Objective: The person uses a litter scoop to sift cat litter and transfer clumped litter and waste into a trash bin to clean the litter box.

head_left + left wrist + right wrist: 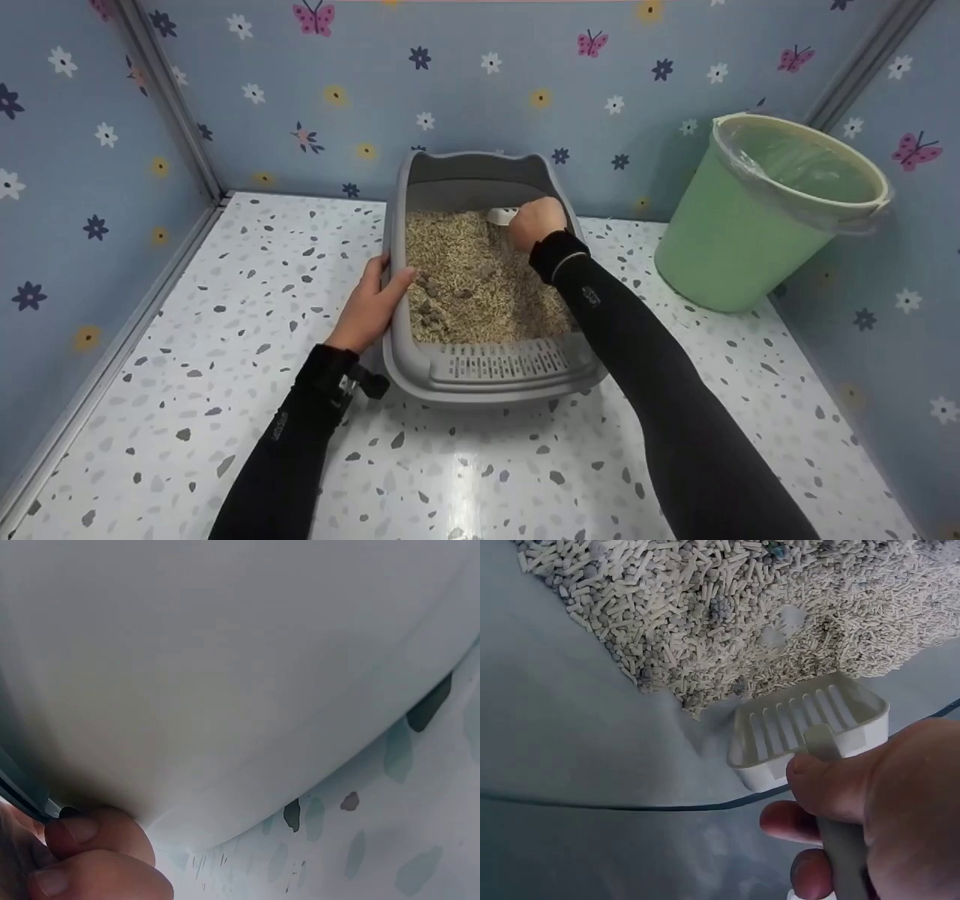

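A grey litter box (pixel 397 367) stands on the speckled floor, with tan pellet litter (pixel 480 262) inside. Several dark clumps (pixel 427 289) lie at the litter's left side. My left hand (pixel 373 304) grips the box's left rim, thumb over the top; in the left wrist view its curled fingers (pixel 105 847) are against the outer wall. My right hand (pixel 536 223) holds a slotted litter scoop (pixel 806 724) by its handle near the back right of the box. In the right wrist view the scoop's slotted head looks bare and sits at the litter's edge, by the box wall.
A green bin (pixel 720 225) with a clear plastic liner stands right of the box, near the corner. Patterned blue walls (pixel 480 90) enclose the back and both sides. A slotted step (pixel 502 361) forms the front of the box.
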`<state>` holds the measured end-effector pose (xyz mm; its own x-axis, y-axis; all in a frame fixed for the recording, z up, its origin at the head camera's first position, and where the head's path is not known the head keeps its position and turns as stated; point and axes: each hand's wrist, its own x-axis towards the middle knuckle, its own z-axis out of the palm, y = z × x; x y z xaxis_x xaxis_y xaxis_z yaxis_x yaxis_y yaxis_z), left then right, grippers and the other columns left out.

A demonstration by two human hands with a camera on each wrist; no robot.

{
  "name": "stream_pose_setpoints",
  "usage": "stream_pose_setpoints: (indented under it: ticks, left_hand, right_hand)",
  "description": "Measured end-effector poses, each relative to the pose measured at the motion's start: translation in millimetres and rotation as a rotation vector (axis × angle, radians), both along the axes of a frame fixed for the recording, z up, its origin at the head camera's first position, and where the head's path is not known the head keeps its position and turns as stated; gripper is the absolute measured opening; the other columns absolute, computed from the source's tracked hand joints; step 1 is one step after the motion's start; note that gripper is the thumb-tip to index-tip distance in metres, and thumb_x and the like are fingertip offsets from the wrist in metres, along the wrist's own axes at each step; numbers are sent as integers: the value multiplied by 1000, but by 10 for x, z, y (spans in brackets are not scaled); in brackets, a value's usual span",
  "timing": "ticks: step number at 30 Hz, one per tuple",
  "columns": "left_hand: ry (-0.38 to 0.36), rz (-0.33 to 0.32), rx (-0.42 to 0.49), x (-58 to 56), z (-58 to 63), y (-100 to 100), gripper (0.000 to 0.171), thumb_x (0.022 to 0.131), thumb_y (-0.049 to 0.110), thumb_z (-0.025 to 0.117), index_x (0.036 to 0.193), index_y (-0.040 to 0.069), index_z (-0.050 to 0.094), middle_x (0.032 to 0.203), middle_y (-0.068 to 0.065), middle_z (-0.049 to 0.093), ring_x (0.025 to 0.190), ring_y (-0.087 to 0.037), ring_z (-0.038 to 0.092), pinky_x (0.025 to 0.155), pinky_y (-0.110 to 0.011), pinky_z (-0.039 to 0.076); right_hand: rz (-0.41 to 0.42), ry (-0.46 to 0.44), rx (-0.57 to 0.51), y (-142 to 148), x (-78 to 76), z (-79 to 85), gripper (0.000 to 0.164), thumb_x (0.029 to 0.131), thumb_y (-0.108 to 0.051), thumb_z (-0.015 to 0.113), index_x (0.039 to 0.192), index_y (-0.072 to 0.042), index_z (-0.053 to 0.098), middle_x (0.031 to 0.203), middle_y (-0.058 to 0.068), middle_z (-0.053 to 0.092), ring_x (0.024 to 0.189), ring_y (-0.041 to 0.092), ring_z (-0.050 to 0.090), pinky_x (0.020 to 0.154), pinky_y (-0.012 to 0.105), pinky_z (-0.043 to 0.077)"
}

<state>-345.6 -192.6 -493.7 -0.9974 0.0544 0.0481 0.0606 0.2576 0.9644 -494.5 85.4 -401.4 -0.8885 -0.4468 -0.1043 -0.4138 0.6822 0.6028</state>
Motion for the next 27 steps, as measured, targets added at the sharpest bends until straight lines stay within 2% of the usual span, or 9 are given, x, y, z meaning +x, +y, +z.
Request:
stream_pose_setpoints:
  ticks: [2,5,11,15,21,23,27]
  left_hand:
    - [-2,0,-1,-10,-5,7,95,109,73,55,178,18,23,177,-21,34,155,-41,44,128,-59,35]
    - [-4,3,-4,-20,-13,1,94,109,73,55,178,18,24,175,-22,37,152,-42,46,126,-59,37]
    - [-10,6,-1,-23,-25,-52,90,110,71,55,177,18,26,169,-24,42,144,-41,51,122,-59,40]
    - [-2,-1,6,-20,-25,-58,93,108,73,55,176,16,27,167,-23,43,143,-40,51,122,-57,40]
    - [4,-27,18,1,-1,-52,91,111,69,53,178,15,22,176,-21,33,154,-39,44,127,-58,35]
    - [8,-32,19,7,8,-39,91,112,68,53,179,15,20,178,-21,30,156,-39,42,128,-58,33]
    - [15,-24,14,5,24,1,91,111,68,54,178,14,22,176,-21,34,155,-39,43,129,-57,33]
  right_hand:
    - [-13,-9,22,24,16,51,52,114,-11,56,63,-13,51,70,8,62,59,21,46,57,41,49]
    - [-27,-24,47,40,65,163,50,113,-11,57,64,-15,51,65,5,51,57,18,39,51,39,35]
    - [13,-78,26,36,204,388,52,113,-7,56,63,-15,44,60,1,39,57,16,33,53,38,31]
    - [23,-61,-16,47,212,458,54,114,-5,53,63,-16,38,60,0,34,58,17,30,54,38,29]
    - [46,8,-59,28,131,412,56,114,-12,60,61,-16,42,58,2,40,56,18,38,55,38,35]
    - [47,17,-64,16,99,355,57,114,-12,60,61,-17,42,58,2,43,56,18,39,56,38,41]
    - [27,27,-35,19,41,229,55,113,-5,58,60,-16,45,62,4,53,58,19,45,64,40,56]
